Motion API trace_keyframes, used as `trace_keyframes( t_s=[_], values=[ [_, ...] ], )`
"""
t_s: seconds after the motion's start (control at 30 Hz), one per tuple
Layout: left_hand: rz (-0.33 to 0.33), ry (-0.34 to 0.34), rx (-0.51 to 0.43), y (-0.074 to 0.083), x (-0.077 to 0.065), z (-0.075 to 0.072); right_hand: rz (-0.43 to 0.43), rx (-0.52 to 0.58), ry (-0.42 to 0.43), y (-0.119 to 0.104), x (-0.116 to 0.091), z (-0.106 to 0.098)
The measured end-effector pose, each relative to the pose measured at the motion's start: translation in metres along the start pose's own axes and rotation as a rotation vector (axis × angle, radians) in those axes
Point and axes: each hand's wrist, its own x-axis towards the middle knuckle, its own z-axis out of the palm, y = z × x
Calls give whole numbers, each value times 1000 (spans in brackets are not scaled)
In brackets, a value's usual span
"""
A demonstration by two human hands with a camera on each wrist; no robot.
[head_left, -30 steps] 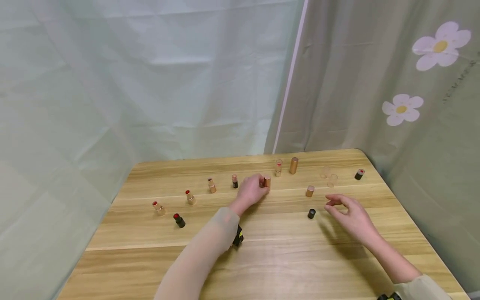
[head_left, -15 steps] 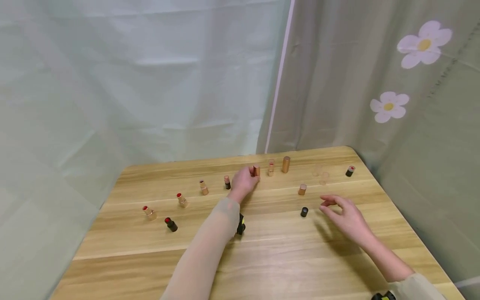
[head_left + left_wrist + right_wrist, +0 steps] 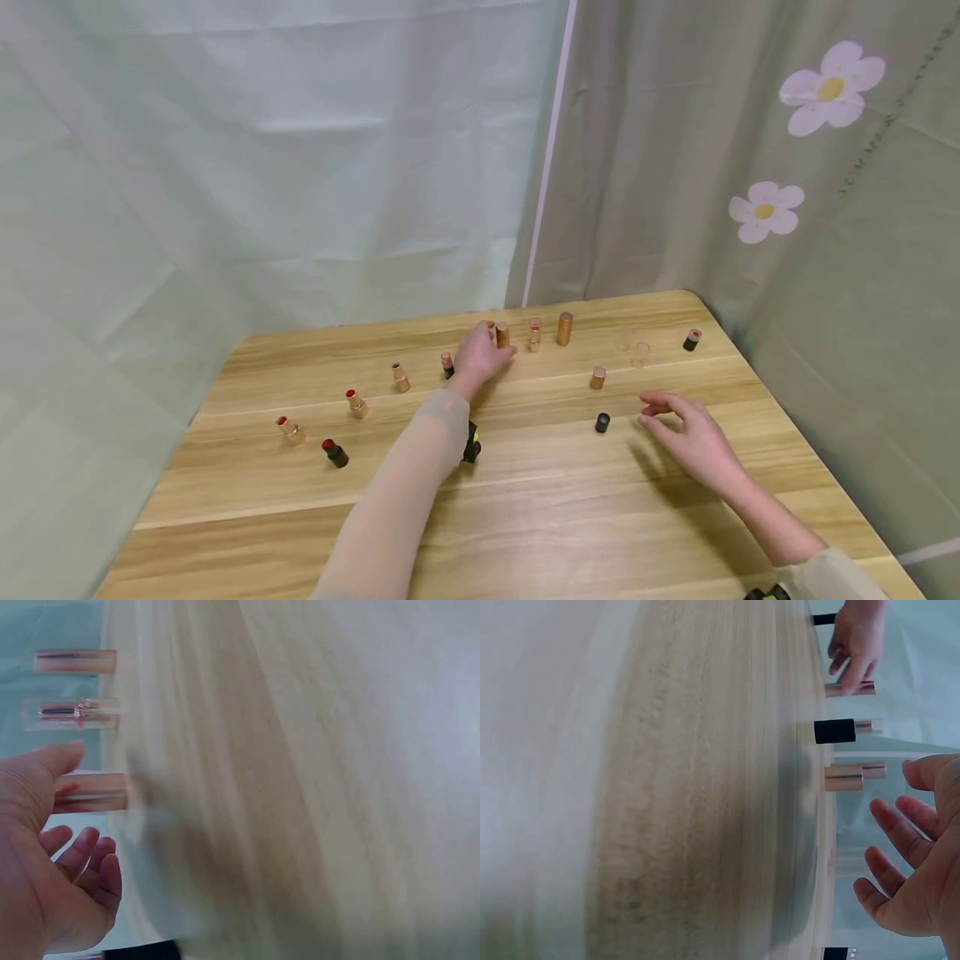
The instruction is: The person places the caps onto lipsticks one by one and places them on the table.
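At the back of the table, a copper lipstick tube stands upright between the spread thumb and fingers of my left hand. In the left wrist view, gaps show on both sides of this tube, between it and the fingertips. A clear-capped lipstick and another copper tube stand in line to its right. My right hand hovers over the right side with loosely bent fingers and nothing in them. Nearest to it are a small black cap and a short copper cap.
Left of my left hand stand several uncapped lipsticks: a pink-and-black one, gold ones, and a black one. Transparent caps and a black lipstick stand at the back right. Curtains border the table.
My left hand has carried the copper tube back beside the clear-capped lipstick, and its fingers have spread off it. The view has turned slightly right. My right hand stays nearly still.
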Motion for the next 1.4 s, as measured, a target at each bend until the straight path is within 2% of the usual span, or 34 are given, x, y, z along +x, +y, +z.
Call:
trace_keyframes(
  t_s=[0.13,0.3,0.47,0.6,0.77,0.9,1.03,1.13,1.4],
  values=[
    [65,46,-8,6,-1,-10,-19,-20,-2,-2,4,3],
    [136,103,-45,16,-5,-31,-48,-34,-9,-5,9,7],
    [222,112,-47,17,-15,-54,-66,-52,-23,-5,13,13],
    [284,104,-34,13,-27,-73,-82,-71,-35,-6,14,15],
    [338,76,26,8,-46,-97,-88,-91,-50,-10,14,16],
    [422,62,84,3,-65,-111,-96,-99,-52,-13,14,17],
    [497,47,161,-2,-88,-119,-108,-102,-53,-15,18,19],
    [536,24,217,-6,-107,-118,-122,-107,-57,-16,25,20],
    [617,-30,328,-24,-156,-99,-90,-117,-39,-10,50,22]
  ],
)
